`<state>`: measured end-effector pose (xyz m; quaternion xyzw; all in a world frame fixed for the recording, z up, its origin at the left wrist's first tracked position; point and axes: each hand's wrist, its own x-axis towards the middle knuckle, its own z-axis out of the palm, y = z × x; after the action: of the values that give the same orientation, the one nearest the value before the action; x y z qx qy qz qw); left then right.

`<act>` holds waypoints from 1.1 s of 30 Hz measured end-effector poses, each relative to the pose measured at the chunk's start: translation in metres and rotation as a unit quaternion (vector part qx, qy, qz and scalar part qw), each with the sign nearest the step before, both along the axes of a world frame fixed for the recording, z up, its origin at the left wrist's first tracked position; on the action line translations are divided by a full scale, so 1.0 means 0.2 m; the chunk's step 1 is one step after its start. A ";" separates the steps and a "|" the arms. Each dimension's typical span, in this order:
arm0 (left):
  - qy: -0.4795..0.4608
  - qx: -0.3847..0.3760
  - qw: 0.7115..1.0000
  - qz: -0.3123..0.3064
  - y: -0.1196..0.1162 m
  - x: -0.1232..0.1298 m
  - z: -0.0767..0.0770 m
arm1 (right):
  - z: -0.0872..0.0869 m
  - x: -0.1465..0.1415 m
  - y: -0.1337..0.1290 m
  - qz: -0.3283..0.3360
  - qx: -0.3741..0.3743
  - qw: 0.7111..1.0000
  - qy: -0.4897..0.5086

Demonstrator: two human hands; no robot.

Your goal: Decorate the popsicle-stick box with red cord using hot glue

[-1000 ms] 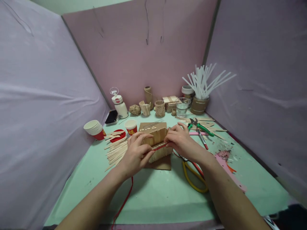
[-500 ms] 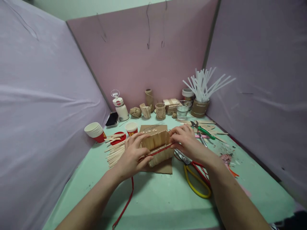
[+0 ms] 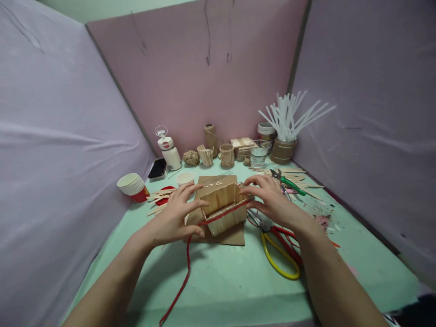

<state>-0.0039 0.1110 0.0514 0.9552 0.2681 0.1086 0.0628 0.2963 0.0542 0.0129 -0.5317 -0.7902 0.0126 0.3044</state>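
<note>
A small box made of craft sticks [image 3: 226,221] sits tilted on a cardboard sheet [image 3: 235,239], with its top facing up. Red yarn [image 3: 186,268] runs along the box's near rim, and its tail hangs off the left corner down to the table's front. Beside the box's left end, my left hand [image 3: 172,218] is spread, thumb and fingers apart, near the yarn. My right hand [image 3: 272,197] has its fingertips and thumb around the right end of the box, at the rim and yarn; the exact contact is partly hidden.
Large scissors [image 3: 281,256] with red and yellow handles lie right of the box. Behind are green-handled pruners [image 3: 293,185], loose sticks [image 3: 311,185], a glass of water [image 3: 258,156] and a jar of white strips [image 3: 284,150]. Stacked paper cups [image 3: 132,187] and a bottle [image 3: 171,156] are left.
My left hand has let go of the box's left end and moved left, its fingers spreading. My right hand stays at the right end. More of the box and yarn shows.
</note>
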 end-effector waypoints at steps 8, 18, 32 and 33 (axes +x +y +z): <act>0.018 -0.018 1.000 -0.009 0.03 0.00 0.02 | 0.01 -0.01 0.02 0.041 -0.002 0.999 0.008; 0.024 -0.021 0.999 -0.041 0.03 0.01 0.07 | -0.04 0.00 0.03 0.045 -0.008 0.998 0.050; -0.042 0.110 0.991 -0.062 -0.14 0.09 -0.01 | -0.04 -0.06 -0.08 0.013 -0.029 0.988 0.151; -0.042 0.115 0.991 -0.050 -0.17 0.10 -0.02 | -0.05 -0.09 -0.10 0.014 -0.044 0.983 0.180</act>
<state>0.0167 0.0771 0.0474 0.9629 0.2031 0.1751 -0.0306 0.2780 0.0339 0.0025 -0.5226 -0.7287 0.1466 0.4176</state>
